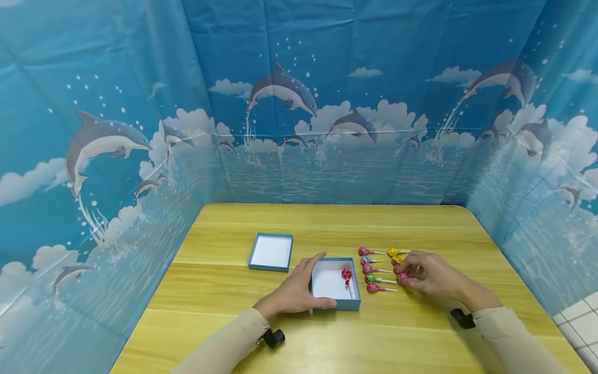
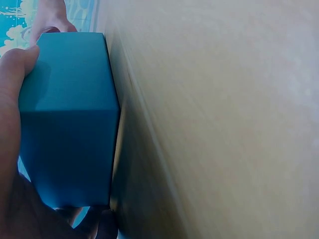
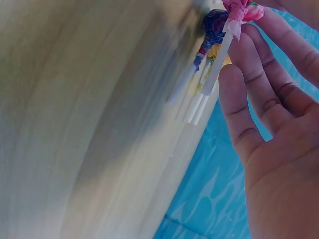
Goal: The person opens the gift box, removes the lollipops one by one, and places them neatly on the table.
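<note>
A blue square box [image 1: 343, 304] with a white inside stands on the table, and one red-wrapped lollipop [image 1: 346, 274] lies along its right side. My left hand [image 1: 299, 291] grips the box from the left, thumb along the near wall [image 2: 70, 74] and fingers round toward the far side. To the right, my right hand [image 1: 434, 272] pinches a pink-wrapped lollipop [image 3: 238, 11] by its head between thumb and fingertips, its white stick pointing away from the fingers. Right beside it lies a dark blue-wrapped lollipop [image 3: 215, 25]. Yellow-wrapped lollipops [image 1: 394, 252] lie just behind.
Between box and right hand runs a column of several lollipops, including a green one [image 1: 370, 278] and a red-pink one [image 1: 372, 287]. A shallow blue-rimmed lid [image 1: 268, 268] lies behind and left of the box. Dolphin-print curtains [image 1: 289, 171] surround the wooden table [image 1: 201, 301].
</note>
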A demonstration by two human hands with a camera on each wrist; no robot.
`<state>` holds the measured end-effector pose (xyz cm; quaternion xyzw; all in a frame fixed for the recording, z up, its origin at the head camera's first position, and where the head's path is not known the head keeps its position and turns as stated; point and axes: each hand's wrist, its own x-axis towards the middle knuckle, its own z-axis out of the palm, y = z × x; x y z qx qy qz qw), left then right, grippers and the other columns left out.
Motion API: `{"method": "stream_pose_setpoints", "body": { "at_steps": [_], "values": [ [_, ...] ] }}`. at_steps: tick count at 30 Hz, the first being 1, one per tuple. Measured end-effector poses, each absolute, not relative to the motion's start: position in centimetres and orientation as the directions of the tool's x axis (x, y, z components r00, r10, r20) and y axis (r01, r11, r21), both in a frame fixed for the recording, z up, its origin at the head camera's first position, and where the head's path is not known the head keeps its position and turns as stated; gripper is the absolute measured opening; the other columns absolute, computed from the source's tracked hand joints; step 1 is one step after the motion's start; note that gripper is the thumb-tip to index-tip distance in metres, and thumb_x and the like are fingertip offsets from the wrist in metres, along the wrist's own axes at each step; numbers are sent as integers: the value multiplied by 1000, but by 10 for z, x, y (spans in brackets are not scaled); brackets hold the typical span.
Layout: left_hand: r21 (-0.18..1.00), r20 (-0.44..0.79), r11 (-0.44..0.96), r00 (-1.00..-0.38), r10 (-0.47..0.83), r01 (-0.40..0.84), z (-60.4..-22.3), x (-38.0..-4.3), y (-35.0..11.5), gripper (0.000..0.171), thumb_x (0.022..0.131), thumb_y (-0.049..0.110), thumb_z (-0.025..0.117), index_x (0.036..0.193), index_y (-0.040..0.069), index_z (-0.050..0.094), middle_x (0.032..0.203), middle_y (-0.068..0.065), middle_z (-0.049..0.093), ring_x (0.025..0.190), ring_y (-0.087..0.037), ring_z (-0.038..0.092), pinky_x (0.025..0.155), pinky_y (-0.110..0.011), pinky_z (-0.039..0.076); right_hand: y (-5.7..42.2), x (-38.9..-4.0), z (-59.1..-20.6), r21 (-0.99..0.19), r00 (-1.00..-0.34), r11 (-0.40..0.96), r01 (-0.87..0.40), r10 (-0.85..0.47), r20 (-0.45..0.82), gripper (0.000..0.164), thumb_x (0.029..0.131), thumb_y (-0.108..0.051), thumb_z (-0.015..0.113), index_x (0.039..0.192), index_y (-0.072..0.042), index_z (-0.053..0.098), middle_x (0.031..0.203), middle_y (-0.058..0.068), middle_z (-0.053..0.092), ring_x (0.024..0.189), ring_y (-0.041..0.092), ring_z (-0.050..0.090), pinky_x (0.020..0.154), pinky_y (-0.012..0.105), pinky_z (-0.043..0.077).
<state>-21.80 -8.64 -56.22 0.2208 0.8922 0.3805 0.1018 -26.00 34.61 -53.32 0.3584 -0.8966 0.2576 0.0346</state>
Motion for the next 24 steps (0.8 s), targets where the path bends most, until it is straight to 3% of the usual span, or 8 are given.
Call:
{"method": "stream_pose_setpoints", "body": {
  "at_steps": [17,24],
  "values": [
    [726,-17,612,-880,474,315,-560,-216,-87,125,92,69,92,188,40,16,179,-13,46,145,-30,60,116,-58,58,347,-260,-546,-449,-742,606,-657,-626,241,28,93,-2,96,113,-17,83,101,-11,73,85,-6,59,71,24,58],
    [722,-17,616,-882,472,315,-559,-216,-86,126,92,69,92,188,38,17,179,-13,46,147,-31,60,117,-59,57,346,-261,-545,-473,-758,611,-635,-609,232,28,95,-2,95,111,-19,80,99,-2,77,86,-3,62,72,25,58]
  ]
}}
